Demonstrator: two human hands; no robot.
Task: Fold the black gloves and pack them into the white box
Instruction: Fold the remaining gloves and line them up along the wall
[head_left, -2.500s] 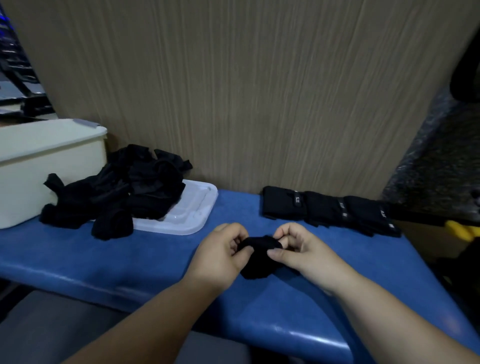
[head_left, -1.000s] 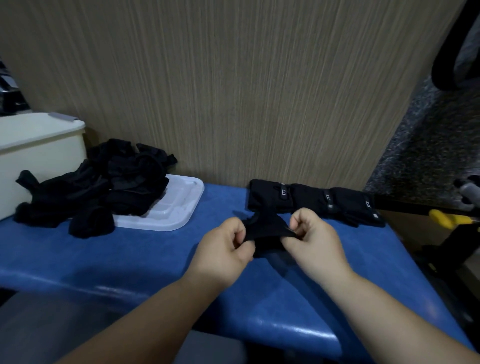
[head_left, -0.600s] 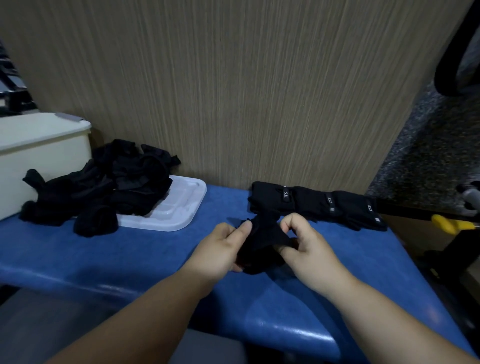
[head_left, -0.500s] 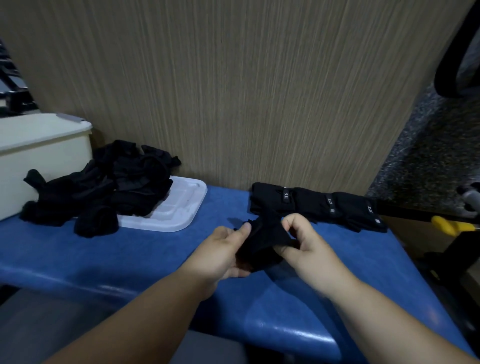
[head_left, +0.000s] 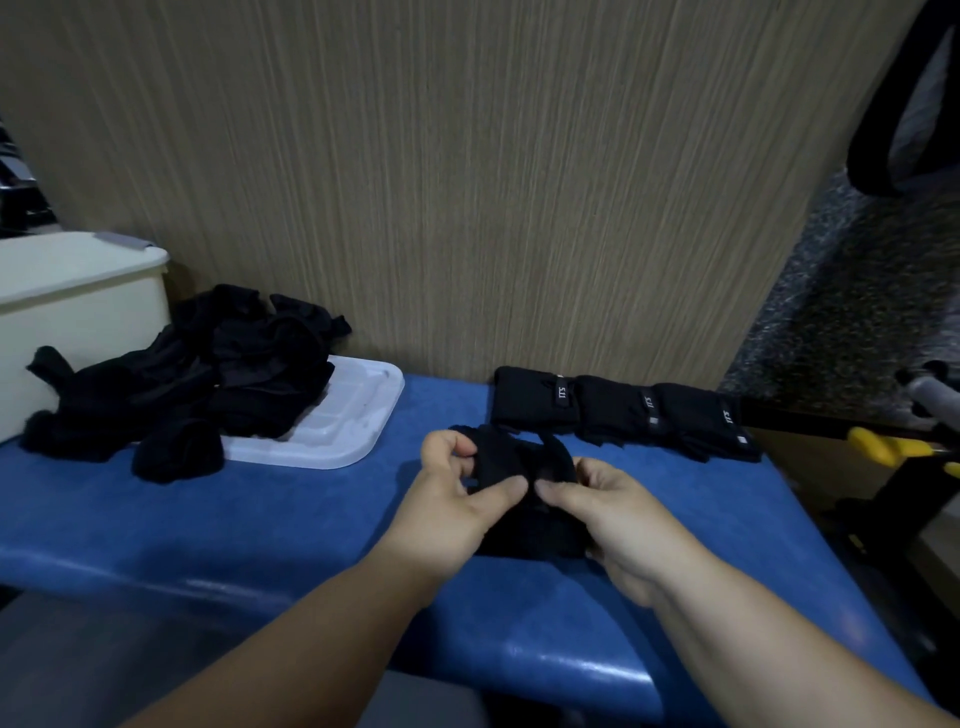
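Head view: left hand (head_left: 447, 501) and right hand (head_left: 621, 519) both grip 1 black fabric glove (head_left: 524, 465) at the front middle of the blue padded table top (head_left: 208, 525). Left thumb and curled fingers pinch the glove's left side. Right thumb presses on top and the right fingers curl under its right edge. Thumb tips nearly meet over the fabric. The glove is bunched, its lower part resting on the table between the 2 hands. Just behind it, a row of 3 folded black gloves (head_left: 618, 410) lies side by side near the wood-grain wall panel (head_left: 467, 182), each with a small white label. Far left stands the white plastic box (head_left: 78, 322). A pile of loose black gloves (head_left: 208, 379) touches its side and lies partly on a flat white plastic lid (head_left: 348, 421). A yellow-handled object (head_left: 883, 447) sits past the table's right edge, type unclear.
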